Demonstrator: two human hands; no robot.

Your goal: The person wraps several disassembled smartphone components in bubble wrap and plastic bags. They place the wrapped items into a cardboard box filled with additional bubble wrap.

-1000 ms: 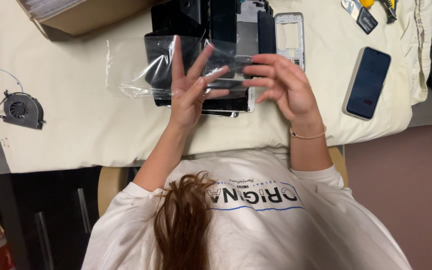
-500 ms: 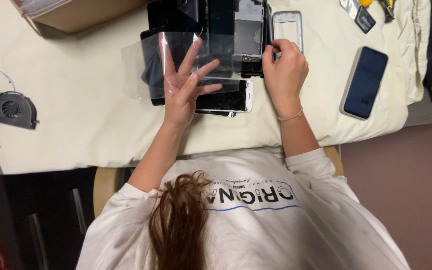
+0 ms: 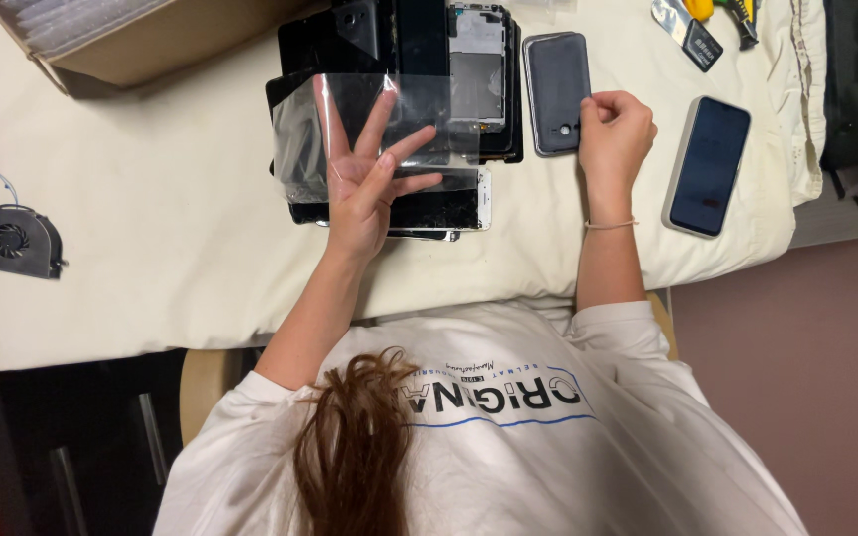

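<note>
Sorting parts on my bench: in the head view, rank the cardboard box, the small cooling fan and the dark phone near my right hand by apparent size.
1. Cardboard box, though partly cut off.
2. Dark phone.
3. Cooling fan, only slightly smaller.

Left hand [image 3: 364, 194] sits at centre frame, slightly left, raised with fingers [image 3: 377, 119] spread and pointing toward the top edge, forearm bare and angled down-left to a white sleeve. Right hand [image 3: 613, 134] lies right of centre in the upper frame, fingers curled into a loose fist, forearm running straight down, thin band at the wrist.
</note>
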